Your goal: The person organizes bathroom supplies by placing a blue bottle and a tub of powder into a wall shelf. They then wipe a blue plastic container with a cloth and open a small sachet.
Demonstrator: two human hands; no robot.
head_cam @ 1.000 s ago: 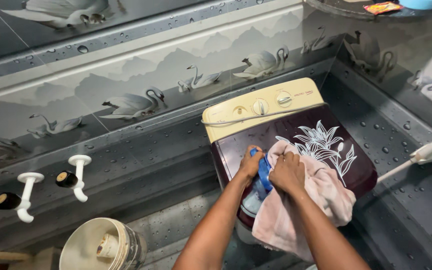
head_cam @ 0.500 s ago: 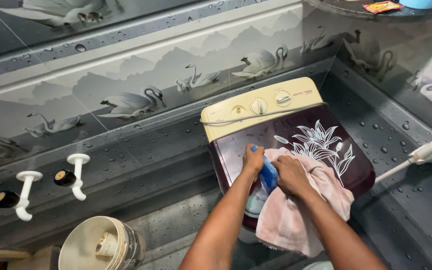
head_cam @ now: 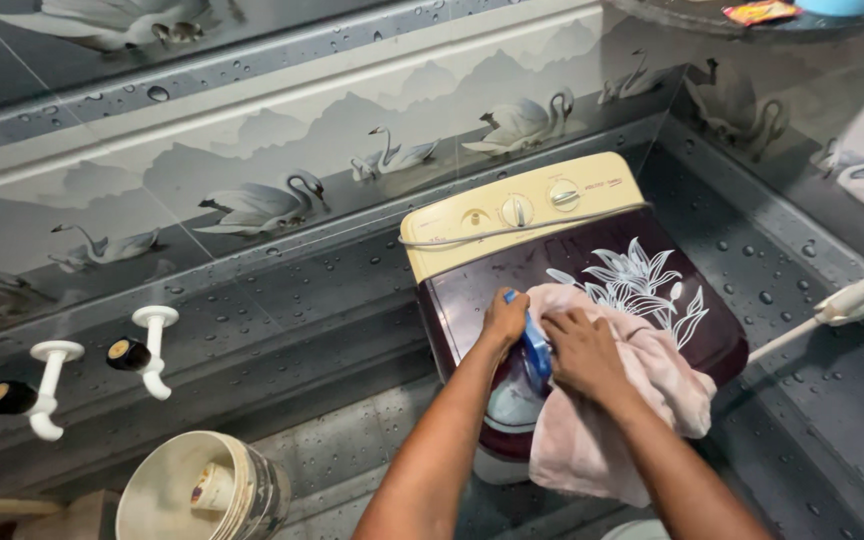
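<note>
At far left two white taps point(head_cam: 52, 385) stick out of the swan-patterned tiles, with a pale bucket point(head_cam: 202, 490) on the floor below. Further right stands a maroon washer point(head_cam: 652, 330) with a cream control panel point(head_cam: 522, 210). The left hand point(head_cam: 505, 322) has its fingers closed round a blue brush point(head_cam: 535, 345), a stiff, light tool probably slick when wet, best gripped along its back as here. Just beside it, the right hand point(head_cam: 577, 350) presses down, fingers curled into a pink cloth point(head_cam: 632, 420) that drapes over the washer's lid and front edge. The cloth looks soft, limp and likely heavy with water; a bunched fistful holds it best.
</note>
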